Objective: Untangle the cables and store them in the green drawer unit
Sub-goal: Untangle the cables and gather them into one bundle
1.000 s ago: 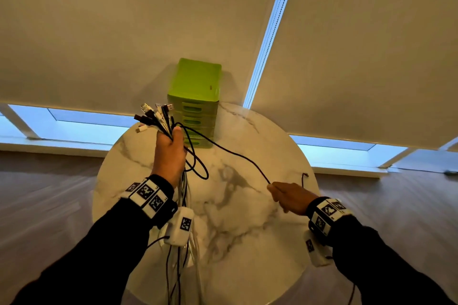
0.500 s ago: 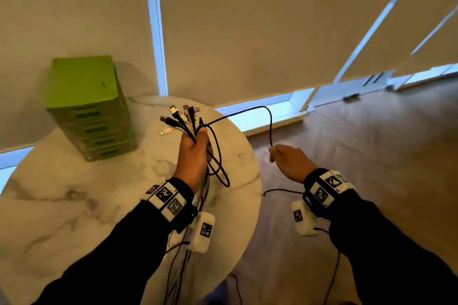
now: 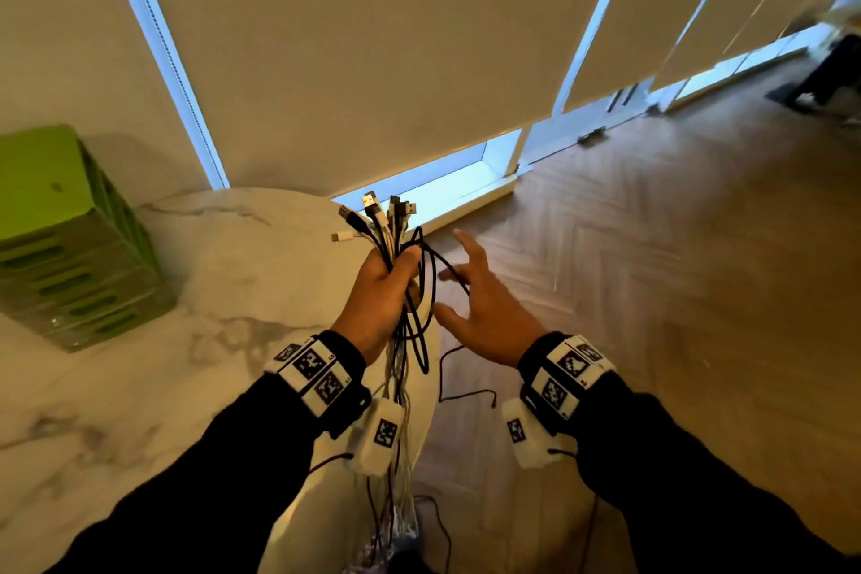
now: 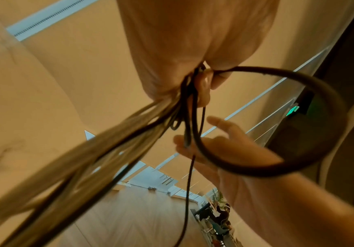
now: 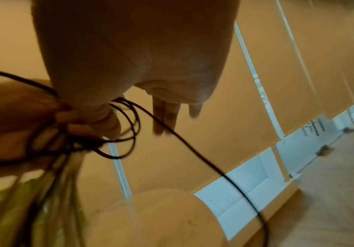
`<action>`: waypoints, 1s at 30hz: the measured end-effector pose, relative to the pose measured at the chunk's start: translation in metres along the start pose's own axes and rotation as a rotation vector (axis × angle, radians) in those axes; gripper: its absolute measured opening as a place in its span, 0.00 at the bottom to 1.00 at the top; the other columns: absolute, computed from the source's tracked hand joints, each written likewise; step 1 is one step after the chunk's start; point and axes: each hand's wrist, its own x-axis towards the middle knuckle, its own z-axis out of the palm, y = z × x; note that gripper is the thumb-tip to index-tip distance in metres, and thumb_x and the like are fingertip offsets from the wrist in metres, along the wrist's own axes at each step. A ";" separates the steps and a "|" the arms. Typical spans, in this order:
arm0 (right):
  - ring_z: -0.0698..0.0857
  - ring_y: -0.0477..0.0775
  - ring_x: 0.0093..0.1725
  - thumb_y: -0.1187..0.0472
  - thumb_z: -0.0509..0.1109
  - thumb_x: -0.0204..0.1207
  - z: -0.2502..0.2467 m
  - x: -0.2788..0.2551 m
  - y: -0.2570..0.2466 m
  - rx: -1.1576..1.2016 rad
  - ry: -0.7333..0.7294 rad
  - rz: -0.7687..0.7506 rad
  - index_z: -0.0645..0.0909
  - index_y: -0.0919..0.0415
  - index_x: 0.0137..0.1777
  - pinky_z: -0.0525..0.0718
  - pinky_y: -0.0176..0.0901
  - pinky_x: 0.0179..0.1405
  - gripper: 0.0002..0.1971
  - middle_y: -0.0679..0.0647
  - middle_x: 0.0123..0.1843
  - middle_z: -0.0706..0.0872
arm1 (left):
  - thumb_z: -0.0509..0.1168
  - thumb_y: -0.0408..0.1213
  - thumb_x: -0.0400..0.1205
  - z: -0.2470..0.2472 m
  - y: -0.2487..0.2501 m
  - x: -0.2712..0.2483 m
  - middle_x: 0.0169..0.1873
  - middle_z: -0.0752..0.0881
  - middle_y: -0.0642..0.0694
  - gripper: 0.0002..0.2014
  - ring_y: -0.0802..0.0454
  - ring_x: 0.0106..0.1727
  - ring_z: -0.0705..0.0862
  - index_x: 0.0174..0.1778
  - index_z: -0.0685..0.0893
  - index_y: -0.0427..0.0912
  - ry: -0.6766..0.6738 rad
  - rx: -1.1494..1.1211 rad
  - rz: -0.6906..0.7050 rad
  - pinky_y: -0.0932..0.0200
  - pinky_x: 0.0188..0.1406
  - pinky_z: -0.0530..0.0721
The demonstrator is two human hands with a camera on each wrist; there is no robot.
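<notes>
Head view: my left hand (image 3: 379,298) clenches the bundle of black and white USB cables (image 3: 396,275) above the round marble table (image 3: 140,387); my right hand (image 3: 484,308), fingers spread, holds nothing. Light, limp, snag-prone: best taken near the plugs.

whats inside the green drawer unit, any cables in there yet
Cannot tell: the green drawer unit stands on the marble table with its drawers shut, so the contents are hidden. The cable bundle is in the left hand.
</notes>
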 end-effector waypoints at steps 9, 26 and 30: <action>0.84 0.56 0.33 0.45 0.49 0.90 -0.024 0.002 0.036 -0.123 0.005 0.009 0.72 0.55 0.53 0.81 0.51 0.34 0.16 0.56 0.39 0.85 | 0.56 0.41 0.92 -0.017 -0.006 0.017 0.26 0.64 0.55 0.14 0.55 0.25 0.58 0.38 0.69 0.48 0.100 -0.161 -0.022 0.53 0.30 0.57; 0.87 0.54 0.47 0.42 0.61 0.85 0.034 0.039 -0.042 -0.158 -0.548 -0.024 0.77 0.56 0.56 0.85 0.51 0.50 0.17 0.53 0.48 0.89 | 0.53 0.34 0.90 -0.044 -0.011 0.025 0.28 0.71 0.51 0.11 0.55 0.26 0.69 0.41 0.68 0.45 0.252 -0.265 -0.053 0.57 0.30 0.69; 0.81 0.55 0.37 0.52 0.59 0.89 0.043 0.038 -0.049 -0.136 -0.369 -0.180 0.75 0.60 0.53 0.76 0.47 0.38 0.11 0.53 0.40 0.82 | 0.53 0.36 0.91 -0.063 -0.015 0.023 0.28 0.72 0.51 0.10 0.56 0.27 0.71 0.42 0.67 0.45 0.381 -0.195 -0.057 0.57 0.30 0.70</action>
